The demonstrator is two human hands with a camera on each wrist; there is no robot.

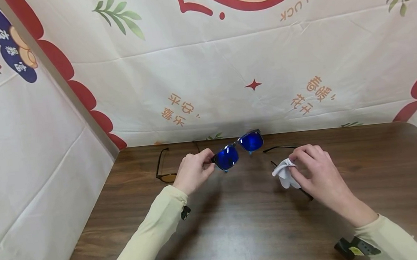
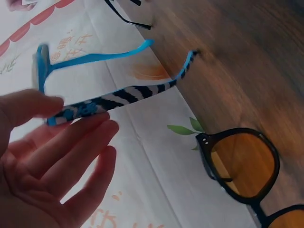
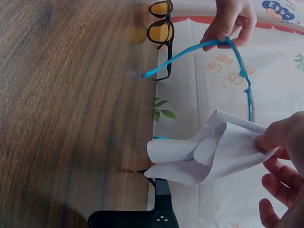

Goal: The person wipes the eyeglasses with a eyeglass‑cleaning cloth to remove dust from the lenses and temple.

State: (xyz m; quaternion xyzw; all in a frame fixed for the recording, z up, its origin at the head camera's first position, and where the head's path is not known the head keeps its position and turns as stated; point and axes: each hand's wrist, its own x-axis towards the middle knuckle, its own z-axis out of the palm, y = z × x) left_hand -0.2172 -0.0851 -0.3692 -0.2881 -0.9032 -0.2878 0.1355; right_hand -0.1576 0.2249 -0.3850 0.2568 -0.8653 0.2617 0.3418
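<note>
My left hand point(image 1: 194, 172) pinches a pair of sunglasses point(image 1: 227, 157) by one hinge end, holding them above the table. They have blue mirrored lenses; in the left wrist view the near temple point(image 2: 135, 95) shows zebra stripes and blue. A thin white cloth point(image 1: 285, 174) hangs folded from the thumb and fingertips of my right hand point(image 1: 320, 178). The cloth is apart from the sunglasses in the head view. Below the right hand lies a black-framed pair of glasses point(image 3: 163, 202), partly hidden by hand and cloth.
Glasses with amber lenses point(image 2: 247, 164) rest on the table to the left, behind the left hand. The brown wood-grain table point(image 1: 234, 236) ends at a printed white cloth backdrop point(image 1: 225, 74). Another such cloth point(image 1: 34, 163) hangs along the left side.
</note>
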